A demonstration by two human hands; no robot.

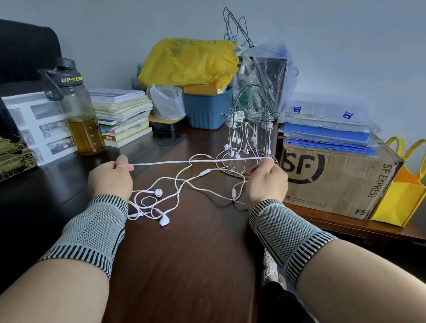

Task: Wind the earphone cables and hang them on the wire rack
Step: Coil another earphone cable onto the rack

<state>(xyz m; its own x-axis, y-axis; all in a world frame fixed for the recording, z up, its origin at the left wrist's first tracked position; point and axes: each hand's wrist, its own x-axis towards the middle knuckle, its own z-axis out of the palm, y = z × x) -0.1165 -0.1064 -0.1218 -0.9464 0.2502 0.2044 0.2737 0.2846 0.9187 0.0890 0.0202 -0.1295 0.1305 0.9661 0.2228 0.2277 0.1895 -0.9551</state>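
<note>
A white earphone cable (194, 160) is stretched taut between my two hands above the brown table. My left hand (110, 177) pinches one end of the stretch and my right hand (266, 179) pinches the other. More loose white cable (174, 195) lies tangled on the table between my wrists, with two earbuds (159, 192) near my left wrist and an inline remote (205, 172) further back. The wire rack (248, 132) stands just beyond my right hand, with several wound earphones hanging from its hooks.
A cardboard box (336, 179) with blue folders on top sits right of the rack, a yellow bag (403, 195) beside it. Behind are a blue bin (208, 109), a yellow plastic bag (189, 61), a stack of books (123, 116) and a water bottle (78, 111).
</note>
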